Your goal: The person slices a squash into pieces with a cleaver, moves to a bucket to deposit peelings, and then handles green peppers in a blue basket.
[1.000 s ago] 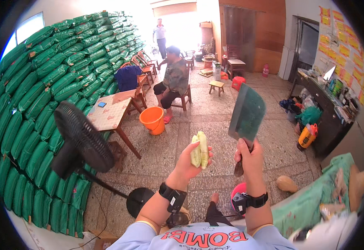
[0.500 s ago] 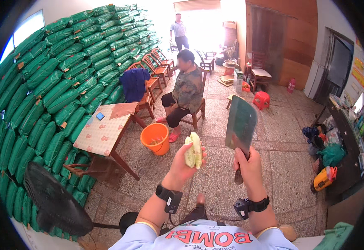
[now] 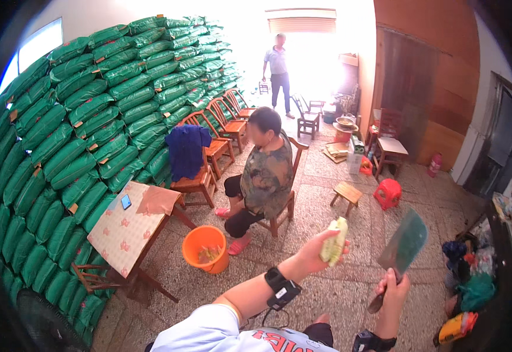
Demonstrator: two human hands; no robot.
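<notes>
The left hand (image 3: 314, 252) is gripping cucumber pieces (image 3: 335, 240) above the floor, seemingly already peeled and split; the right hand (image 3: 392, 291) is clutching a cleaver (image 3: 406, 240), blade standing clear; whether cutting is remaining, I can't tell.

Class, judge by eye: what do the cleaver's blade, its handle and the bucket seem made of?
Blade: probably steel, smooth, its thin flat face faintly glossy. Handle: perhaps wood, dark brown; the right hand hides much, finish unclear. Bucket: likely plastic, smooth, its wall evenly orange.
</notes>
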